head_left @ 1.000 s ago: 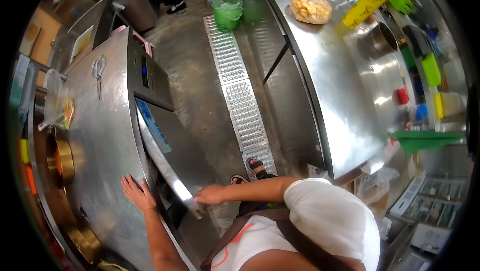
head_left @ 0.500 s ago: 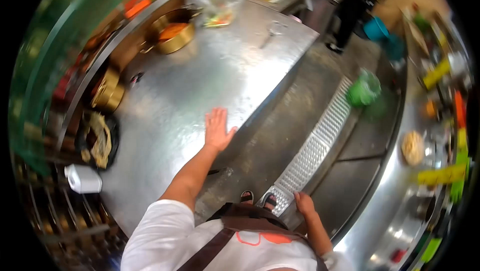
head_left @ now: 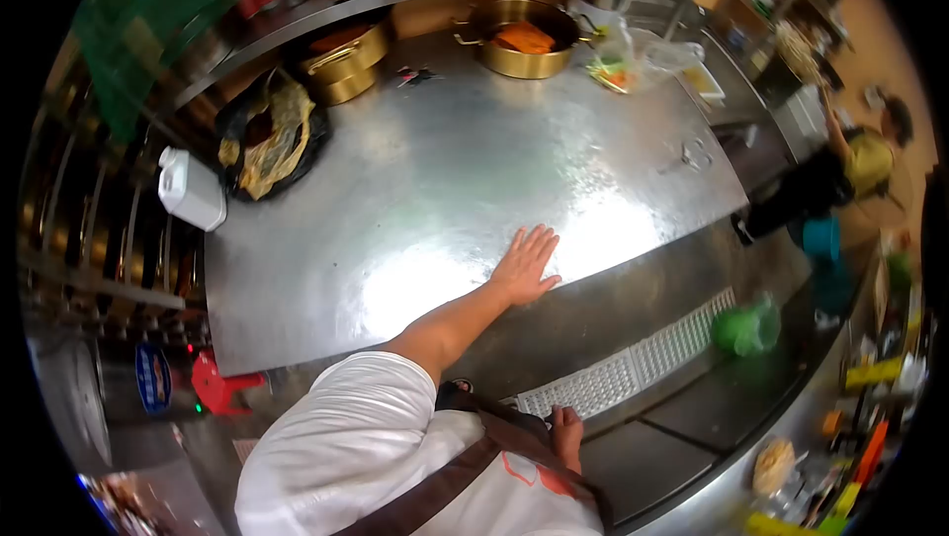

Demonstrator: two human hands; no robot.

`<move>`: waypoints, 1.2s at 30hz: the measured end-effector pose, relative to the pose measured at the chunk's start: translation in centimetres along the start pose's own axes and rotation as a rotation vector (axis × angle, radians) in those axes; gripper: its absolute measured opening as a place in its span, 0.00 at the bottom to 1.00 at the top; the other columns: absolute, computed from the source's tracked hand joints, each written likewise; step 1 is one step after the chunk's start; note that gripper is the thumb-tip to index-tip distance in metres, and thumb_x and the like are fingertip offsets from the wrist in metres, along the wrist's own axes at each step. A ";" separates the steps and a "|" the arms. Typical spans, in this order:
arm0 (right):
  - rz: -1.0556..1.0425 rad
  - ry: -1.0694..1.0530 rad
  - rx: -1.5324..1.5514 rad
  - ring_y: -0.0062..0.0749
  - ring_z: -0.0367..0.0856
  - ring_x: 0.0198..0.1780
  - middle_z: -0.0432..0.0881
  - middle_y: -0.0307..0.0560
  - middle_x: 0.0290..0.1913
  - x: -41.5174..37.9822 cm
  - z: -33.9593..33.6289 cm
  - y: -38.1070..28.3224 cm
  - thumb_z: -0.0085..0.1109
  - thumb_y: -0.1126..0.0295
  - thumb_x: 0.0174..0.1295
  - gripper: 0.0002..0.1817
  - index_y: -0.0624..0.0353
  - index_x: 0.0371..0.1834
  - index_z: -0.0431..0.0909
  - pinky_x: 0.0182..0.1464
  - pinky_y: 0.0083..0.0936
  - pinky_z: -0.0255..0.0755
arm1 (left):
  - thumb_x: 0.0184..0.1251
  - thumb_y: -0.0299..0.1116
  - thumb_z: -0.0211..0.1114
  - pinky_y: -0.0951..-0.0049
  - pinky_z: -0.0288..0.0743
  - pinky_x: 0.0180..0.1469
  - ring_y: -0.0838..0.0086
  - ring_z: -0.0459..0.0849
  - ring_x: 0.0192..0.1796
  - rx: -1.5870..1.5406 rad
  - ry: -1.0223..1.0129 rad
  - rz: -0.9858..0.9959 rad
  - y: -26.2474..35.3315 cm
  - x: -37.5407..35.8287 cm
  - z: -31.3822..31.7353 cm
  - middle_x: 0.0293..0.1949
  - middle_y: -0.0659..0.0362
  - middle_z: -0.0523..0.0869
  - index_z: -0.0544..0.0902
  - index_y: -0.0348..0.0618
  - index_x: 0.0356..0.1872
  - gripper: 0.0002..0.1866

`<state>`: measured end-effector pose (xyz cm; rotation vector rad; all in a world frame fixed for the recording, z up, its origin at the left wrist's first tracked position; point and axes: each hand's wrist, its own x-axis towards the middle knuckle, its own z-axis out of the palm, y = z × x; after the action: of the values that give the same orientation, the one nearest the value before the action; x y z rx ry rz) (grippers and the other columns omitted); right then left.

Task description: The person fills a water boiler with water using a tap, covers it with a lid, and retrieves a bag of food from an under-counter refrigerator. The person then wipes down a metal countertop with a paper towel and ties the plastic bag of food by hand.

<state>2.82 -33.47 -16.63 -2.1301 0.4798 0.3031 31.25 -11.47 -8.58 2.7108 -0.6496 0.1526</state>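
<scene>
My left hand [head_left: 527,267] lies flat on the front edge of the steel table [head_left: 445,170], fingers spread, holding nothing. My right hand [head_left: 565,427] hangs low beside the apron, its fingers curled; whether it holds anything is hidden. Toward the back of the table are a brass pot with orange food [head_left: 529,61], a second brass pot [head_left: 348,71] and a clear plastic bag [head_left: 652,53]. At the left rear, a black bag [head_left: 301,145] lies open around yellowish material. Small scissors-like metal items [head_left: 695,155] rest near the right end.
A white jug [head_left: 191,190] stands at the table's left edge. Below is a red stool [head_left: 219,383]. A metal floor grate [head_left: 633,366] runs beside a green bucket [head_left: 743,326]. A person in a yellow top [head_left: 870,162] stands at the far right. A cluttered counter lies lower right.
The view has swung left, showing more of the table's left side and the red stool. My left hand stays flat on the table edge, and my right hand remains low by the apron.
</scene>
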 end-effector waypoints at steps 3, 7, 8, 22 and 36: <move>-0.008 -0.023 0.098 0.34 0.78 0.25 0.81 0.52 0.24 1.9 -1.0 1.1 0.54 0.65 0.64 0.14 0.65 0.45 0.75 0.32 0.33 0.72 | 0.67 0.52 0.51 0.55 0.36 0.75 0.60 0.49 0.75 -0.004 0.026 -0.034 0.0 -0.1 0.1 0.70 0.49 0.58 0.56 0.37 0.69 0.37; 0.045 -0.241 0.192 0.30 0.78 0.23 0.82 0.50 0.27 5.0 -4.3 -1.7 0.50 0.71 0.65 0.16 0.65 0.54 0.70 0.27 0.27 0.73 | 0.67 0.49 0.52 0.57 0.40 0.75 0.60 0.50 0.74 -0.052 0.093 -0.061 0.1 -0.7 0.3 0.70 0.47 0.58 0.56 0.36 0.69 0.36; -0.009 -0.275 0.132 0.28 0.78 0.22 0.82 0.50 0.27 6.4 -4.9 -1.4 0.50 0.71 0.66 0.16 0.65 0.54 0.69 0.25 0.24 0.72 | 0.67 0.48 0.53 0.58 0.42 0.74 0.59 0.52 0.74 -0.097 0.132 -0.094 0.2 -0.8 0.3 0.70 0.47 0.58 0.57 0.35 0.69 0.36; -0.125 -0.023 -0.141 0.40 0.82 0.28 0.81 0.52 0.26 16.7 -14.2 -2.8 0.48 0.55 0.68 0.19 0.62 0.40 0.77 0.36 0.34 0.74 | 0.59 0.39 0.60 0.54 0.53 0.69 0.49 0.62 0.68 -0.111 0.186 -0.138 1.0 0.5 -0.6 0.65 0.42 0.65 0.64 0.32 0.64 0.33; 0.124 0.007 -0.130 0.58 0.78 0.43 0.81 0.60 0.38 12.3 -16.0 0.6 0.45 0.49 0.67 0.23 0.59 0.40 0.79 0.46 0.45 0.71 | 0.61 0.38 0.57 0.51 0.46 0.71 0.46 0.57 0.69 -0.073 0.108 -0.051 0.6 0.4 -0.1 0.66 0.39 0.62 0.60 0.29 0.65 0.34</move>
<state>14.10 -49.70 -12.83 -2.2316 0.6128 0.4065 31.32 -12.12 -8.20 2.6257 -0.5441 0.2557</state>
